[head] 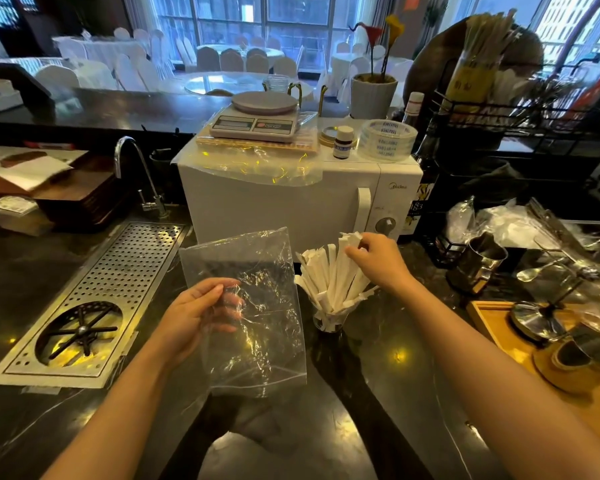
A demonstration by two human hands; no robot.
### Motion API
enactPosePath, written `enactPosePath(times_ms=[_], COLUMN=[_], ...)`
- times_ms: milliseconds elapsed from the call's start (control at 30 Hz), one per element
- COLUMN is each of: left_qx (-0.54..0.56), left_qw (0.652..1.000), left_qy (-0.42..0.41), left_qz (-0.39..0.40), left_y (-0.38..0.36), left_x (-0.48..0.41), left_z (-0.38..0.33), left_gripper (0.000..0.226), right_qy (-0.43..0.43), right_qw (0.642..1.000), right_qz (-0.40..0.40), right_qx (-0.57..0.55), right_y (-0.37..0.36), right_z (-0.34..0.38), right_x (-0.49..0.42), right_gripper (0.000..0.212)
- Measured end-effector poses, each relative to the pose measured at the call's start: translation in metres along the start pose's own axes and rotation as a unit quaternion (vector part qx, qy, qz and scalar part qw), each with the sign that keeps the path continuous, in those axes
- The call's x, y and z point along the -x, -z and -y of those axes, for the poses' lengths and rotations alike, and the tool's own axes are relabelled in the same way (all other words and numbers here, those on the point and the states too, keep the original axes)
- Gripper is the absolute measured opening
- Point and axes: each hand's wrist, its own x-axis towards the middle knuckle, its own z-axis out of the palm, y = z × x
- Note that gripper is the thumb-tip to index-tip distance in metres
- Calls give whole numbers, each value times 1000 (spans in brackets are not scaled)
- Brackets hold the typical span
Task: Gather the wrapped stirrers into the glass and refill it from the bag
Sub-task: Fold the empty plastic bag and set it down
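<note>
A clear plastic bag (pixel 257 271) hangs above the dark counter, looking empty. My left hand (pixel 194 317) grips its left edge, fingers partly inside the film. Right of it stands a small glass (pixel 328 320) packed with several white paper-wrapped stirrers (pixel 329 271) fanning upward. My right hand (pixel 378 258) is at the tops of the rightmost stirrers, fingertips pinching their upper ends.
A white microwave (pixel 274 202) stands just behind, with a scale (pixel 257 119) and tape rolls on top. A perforated steel drain tray (pixel 94 296) with a rinser and a tap lies to the left. Metal cups, spoons and a wooden tray (pixel 499 327) crowd the right.
</note>
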Motion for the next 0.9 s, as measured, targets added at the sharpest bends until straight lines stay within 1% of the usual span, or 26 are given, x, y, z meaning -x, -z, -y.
enactPosePath(times_ms=[100, 367, 500, 533, 633, 700, 767, 833, 900], left_qx=[-2, -14, -19, -18, -12, -4, 9, 22, 31], left_qw=[1000, 1000, 1000, 1000, 999, 999, 998, 997, 996], left_qy=[0, -16, -21, -23, -30, -37, -46, -53, -60], left_qz=[-1, 1, 0, 1, 8, 19, 33, 45, 53], left_y=[-4, -20, -33, -36, -46, -56, -68, -84, -103], left_x=[-2, -12, -17, -19, -23, -26, -30, -35, -42], left_z=[-2, -17, -26, -28, -36, -43, -50, -56, -60], left_gripper=[31, 32, 33, 33, 33, 32, 31, 31, 29], right_qy=[-3, -10, -18, -17, 6, 17, 10, -9, -17], right_qw=[1000, 983, 978, 977, 978, 989, 995, 980, 955], right_qz=[17, 110, 139, 147, 136, 104, 94, 122, 148], right_qx=[21, 149, 157, 156, 156, 107, -10, -158, -257], right_y=[-2, -15, -12, -8, 10, 30, 51, 69, 81], right_z=[-2, -4, -2, -1, 2, 9, 16, 18, 11], right_x=[2, 6, 3, 3, 5, 9, 15, 25, 35], right_gripper=[14, 18, 20, 23, 49, 54, 49, 42, 34])
